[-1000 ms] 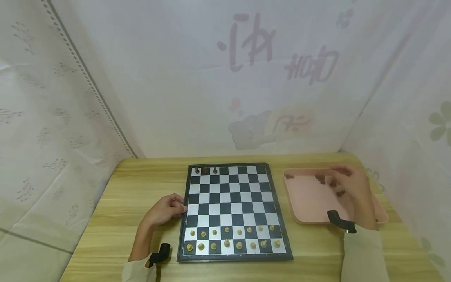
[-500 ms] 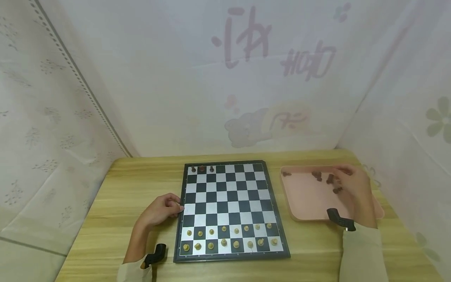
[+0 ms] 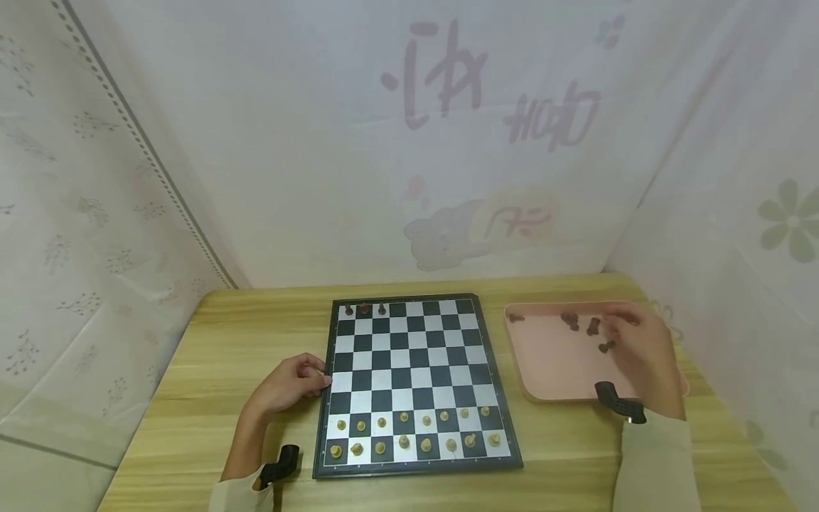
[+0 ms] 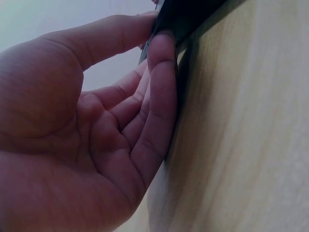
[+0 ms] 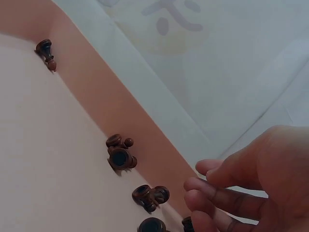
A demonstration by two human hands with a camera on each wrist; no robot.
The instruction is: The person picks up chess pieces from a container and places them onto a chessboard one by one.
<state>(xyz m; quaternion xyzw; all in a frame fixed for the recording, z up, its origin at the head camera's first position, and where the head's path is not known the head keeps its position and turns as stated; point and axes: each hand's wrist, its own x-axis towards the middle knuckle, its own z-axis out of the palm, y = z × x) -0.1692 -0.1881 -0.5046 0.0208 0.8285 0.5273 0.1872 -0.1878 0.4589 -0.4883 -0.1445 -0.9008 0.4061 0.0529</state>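
A black-and-white chessboard (image 3: 409,359) lies on the table. My left hand (image 3: 288,384) pinches its left edge, thumb on top and index finger against the side, as the left wrist view shows the palm (image 4: 96,140). Over the right part of a pink tray (image 3: 557,366) hovers my right hand (image 3: 643,348), its fingers loosely bent. In the right wrist view no piece shows between thumb and fingers (image 5: 231,203). Dark brown chess pieces lie on their sides in the tray, among them a pawn (image 5: 47,54) in a corner and a cluster (image 5: 120,157) along the wall.
Three dark pieces (image 3: 365,308) stand in the board's far left corner. Two rows of cream pieces (image 3: 403,441) fill its near side. Patterned curtains (image 3: 448,142) hang behind and beside the wooden table (image 3: 243,320).
My right hand has drawn slightly to the right over the tray, uncovering more of the dark pieces. The left hand stays on the board's edge. The head view has shifted a little.
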